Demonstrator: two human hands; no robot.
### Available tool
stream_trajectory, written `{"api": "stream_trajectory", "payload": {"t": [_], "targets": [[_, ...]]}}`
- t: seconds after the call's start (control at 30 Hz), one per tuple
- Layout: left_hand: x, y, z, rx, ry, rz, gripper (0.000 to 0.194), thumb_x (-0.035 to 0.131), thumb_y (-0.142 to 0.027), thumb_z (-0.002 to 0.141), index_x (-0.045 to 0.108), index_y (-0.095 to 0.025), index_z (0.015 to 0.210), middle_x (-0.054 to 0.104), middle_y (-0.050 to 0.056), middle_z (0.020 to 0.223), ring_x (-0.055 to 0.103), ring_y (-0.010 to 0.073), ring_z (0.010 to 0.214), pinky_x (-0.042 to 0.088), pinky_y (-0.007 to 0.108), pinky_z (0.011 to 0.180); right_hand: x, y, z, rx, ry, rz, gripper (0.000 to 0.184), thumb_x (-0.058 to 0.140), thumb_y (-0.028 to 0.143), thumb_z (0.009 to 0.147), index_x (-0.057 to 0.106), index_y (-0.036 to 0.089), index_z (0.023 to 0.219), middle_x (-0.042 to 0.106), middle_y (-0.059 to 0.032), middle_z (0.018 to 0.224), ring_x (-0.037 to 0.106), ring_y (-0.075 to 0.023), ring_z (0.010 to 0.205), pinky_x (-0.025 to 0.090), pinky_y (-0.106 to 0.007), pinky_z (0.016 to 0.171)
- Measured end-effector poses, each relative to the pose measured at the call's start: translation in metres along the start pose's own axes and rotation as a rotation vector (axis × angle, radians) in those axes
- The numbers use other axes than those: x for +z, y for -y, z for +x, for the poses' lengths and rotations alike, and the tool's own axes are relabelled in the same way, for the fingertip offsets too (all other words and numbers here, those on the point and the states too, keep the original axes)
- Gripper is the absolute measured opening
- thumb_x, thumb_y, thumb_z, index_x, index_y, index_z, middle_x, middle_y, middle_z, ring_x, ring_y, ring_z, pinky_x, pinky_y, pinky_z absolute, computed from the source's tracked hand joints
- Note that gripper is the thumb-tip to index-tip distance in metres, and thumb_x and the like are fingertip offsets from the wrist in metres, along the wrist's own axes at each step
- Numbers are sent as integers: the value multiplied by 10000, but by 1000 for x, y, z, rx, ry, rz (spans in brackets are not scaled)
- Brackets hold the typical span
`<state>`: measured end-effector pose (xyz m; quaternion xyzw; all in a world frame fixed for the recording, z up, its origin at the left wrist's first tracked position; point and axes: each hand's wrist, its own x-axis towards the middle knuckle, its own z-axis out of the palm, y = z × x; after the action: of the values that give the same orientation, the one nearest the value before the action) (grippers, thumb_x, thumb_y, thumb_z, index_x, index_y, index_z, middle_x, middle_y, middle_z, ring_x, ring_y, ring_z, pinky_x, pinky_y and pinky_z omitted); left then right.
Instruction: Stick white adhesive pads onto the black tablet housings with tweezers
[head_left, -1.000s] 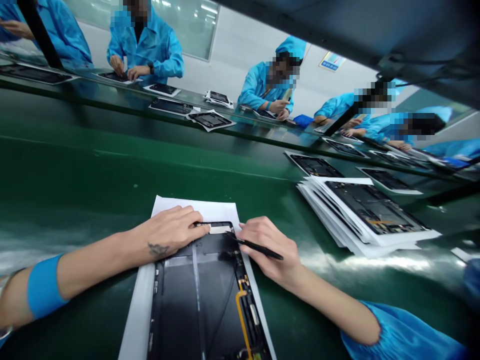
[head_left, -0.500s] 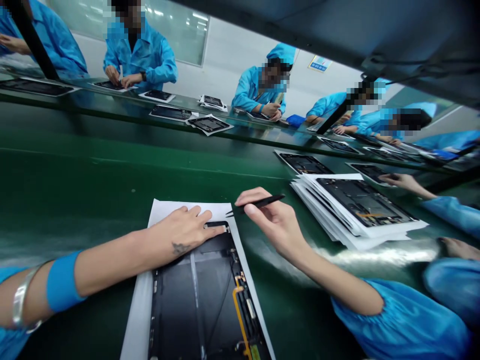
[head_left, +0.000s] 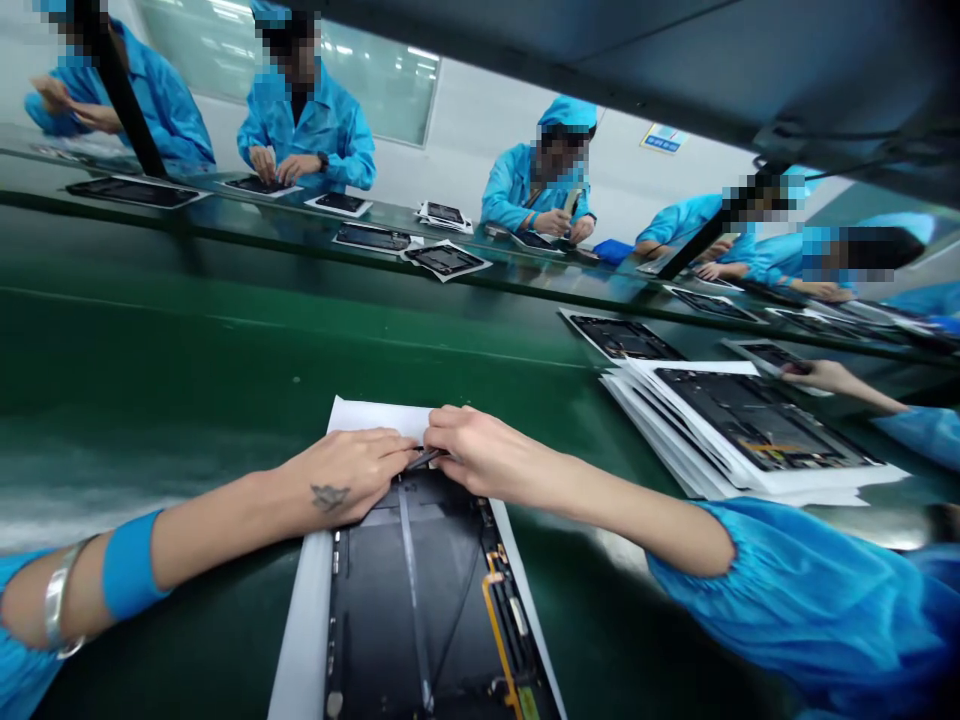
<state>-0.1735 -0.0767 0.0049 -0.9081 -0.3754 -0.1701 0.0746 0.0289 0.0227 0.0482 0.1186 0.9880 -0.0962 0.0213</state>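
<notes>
A dark tablet housing (head_left: 390,590), with internal parts and an orange flex cable (head_left: 495,610) along its right side, lies on a white sheet (head_left: 296,640) in front of me. My left hand (head_left: 364,470) rests over the upper end of the housing, fingers stretched toward its top edge. From the right, my right hand (head_left: 476,450) meets it there, fingers closed around black tweezers (head_left: 422,459). Most of the tweezers are covered by those fingers. Both hands' fingertips are close together, and what the tweezers' tips touch is hidden.
On the right stands a stack of white sheets and tablet housings (head_left: 757,425), with another housing (head_left: 619,335) behind it. A co-worker's hand (head_left: 825,378) reaches in at far right. Across the raised ledge (head_left: 247,225), people in blue work on similar housings. A dark shelf (head_left: 675,60) hangs overhead.
My right hand has moved left with the tweezers, from beside the sheet onto the housing's top edge by my left hand. My left index finger no longer points out along that edge. The view has shifted slightly.
</notes>
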Motion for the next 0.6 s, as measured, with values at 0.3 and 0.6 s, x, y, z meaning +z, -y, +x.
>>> {"api": "stream_trajectory", "payload": {"t": [0.3,0.6], "targets": [[2,1,2,-19,55,-25,356,398,-50,894,634,-86,1158,688,148,1189,654,227,1110,528,342,977,-13,5,9,-75,152,-226,181,526,27,827,649,125,918,620,-86,856,536,-185,713,353,-305,596],[-1,-4,6,-14,86,10,350,409,-36,890,635,-79,1154,676,166,1217,660,253,1100,537,371,938,5,-17,-31,17,-81,15,164,549,40,872,673,142,904,618,-76,870,584,-194,808,457,-306,709]]}}
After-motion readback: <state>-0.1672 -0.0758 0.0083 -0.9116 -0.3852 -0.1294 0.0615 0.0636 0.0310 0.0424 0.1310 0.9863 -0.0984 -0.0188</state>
